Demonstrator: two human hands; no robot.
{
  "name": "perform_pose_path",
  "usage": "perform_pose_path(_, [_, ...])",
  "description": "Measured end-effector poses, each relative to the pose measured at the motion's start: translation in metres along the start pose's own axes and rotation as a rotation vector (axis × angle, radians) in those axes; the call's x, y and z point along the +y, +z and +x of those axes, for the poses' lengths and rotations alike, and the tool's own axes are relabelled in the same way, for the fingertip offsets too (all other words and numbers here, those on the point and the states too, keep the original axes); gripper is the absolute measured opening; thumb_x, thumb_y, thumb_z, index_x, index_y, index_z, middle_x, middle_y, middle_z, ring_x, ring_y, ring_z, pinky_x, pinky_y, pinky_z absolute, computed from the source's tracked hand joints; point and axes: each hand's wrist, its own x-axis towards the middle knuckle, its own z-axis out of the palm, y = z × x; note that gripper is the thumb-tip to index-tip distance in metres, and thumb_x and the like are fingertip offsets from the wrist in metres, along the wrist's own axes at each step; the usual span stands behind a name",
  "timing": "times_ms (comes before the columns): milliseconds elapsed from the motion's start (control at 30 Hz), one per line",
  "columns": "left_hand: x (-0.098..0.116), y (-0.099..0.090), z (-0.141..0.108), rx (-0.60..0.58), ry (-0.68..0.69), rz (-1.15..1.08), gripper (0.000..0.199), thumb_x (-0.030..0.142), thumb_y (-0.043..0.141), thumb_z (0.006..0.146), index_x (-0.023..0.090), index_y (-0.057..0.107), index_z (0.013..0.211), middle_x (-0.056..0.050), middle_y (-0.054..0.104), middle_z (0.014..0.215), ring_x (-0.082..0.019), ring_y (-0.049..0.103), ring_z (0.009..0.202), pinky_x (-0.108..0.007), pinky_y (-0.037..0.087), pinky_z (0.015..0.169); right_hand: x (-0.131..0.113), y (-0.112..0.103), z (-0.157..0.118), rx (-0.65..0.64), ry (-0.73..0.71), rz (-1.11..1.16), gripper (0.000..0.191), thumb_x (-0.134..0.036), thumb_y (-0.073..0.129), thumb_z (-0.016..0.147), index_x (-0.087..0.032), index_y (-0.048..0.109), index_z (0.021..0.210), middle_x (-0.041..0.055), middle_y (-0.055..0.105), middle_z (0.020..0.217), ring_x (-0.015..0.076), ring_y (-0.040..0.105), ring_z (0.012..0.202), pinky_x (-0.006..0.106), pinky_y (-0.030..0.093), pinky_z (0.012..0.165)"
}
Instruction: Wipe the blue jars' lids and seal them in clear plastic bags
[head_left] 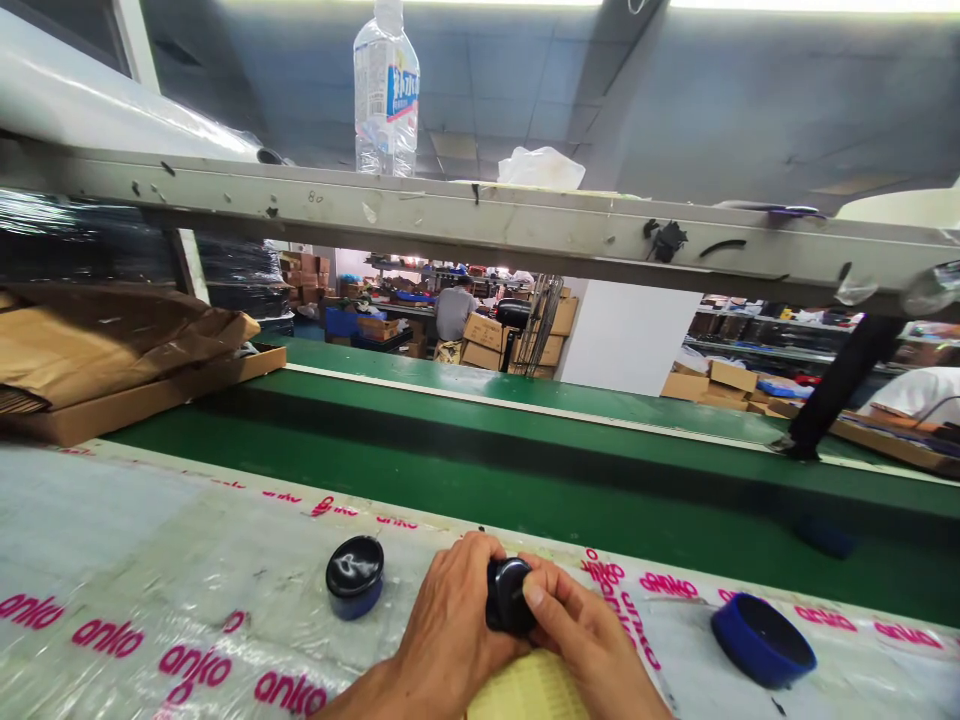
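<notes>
A small glossy black round part (513, 597) is held between my two hands at the front of the table. My left hand (451, 612) is closed around its left side. My right hand (581, 630) pinches its right edge with thumb and fingers. Just below the hands is a pale yellow ribbed thing (529, 688), cut off by the lower picture edge. To the left sits a round blue piece with a shiny black top (355, 577). On the right lies a tilted blue cup-like ring (763, 640) with a dark inside.
A green conveyor belt (465, 483) runs behind the plastic-covered table (247, 560), with a dark blue piece (825, 538) on it. Brown paper in a cardboard tray (225, 372) stands left. Overhead, a shelf beam (420, 212) carries a bottle (386, 95). A person (455, 308) sits far back.
</notes>
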Motion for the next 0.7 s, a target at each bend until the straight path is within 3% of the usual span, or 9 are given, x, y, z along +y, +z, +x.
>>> perform_pose_path(267, [0.0005, -0.0006, -0.0001, -0.005, 0.013, 0.01, 0.043, 0.028, 0.079, 0.064, 0.023, 0.051, 0.096, -0.004, 0.063, 0.095, -0.028, 0.058, 0.091, -0.039, 0.043, 0.08, -0.0022, 0.0003, 0.0007, -0.008, -0.01, -0.024, 0.049, -0.066, 0.071, 0.082, -0.02, 0.064, 0.069, 0.0113, 0.069, 0.104, 0.0337, 0.059, 0.105, 0.041, 0.05, 0.091])
perform_pose_path(700, [-0.0006, -0.0021, -0.0017, -0.017, 0.045, 0.025, 0.042, 0.024, 0.078, 0.068, 0.022, 0.052, 0.101, -0.004, 0.064, 0.099, -0.028, 0.057, 0.094, -0.041, 0.043, 0.085, -0.0032, 0.0074, -0.0035, 0.051, -0.062, -0.042, 0.043, -0.062, 0.069, 0.085, -0.02, 0.064, 0.076, 0.0107, 0.07, 0.107, 0.0337, 0.06, 0.107, 0.039, 0.048, 0.092])
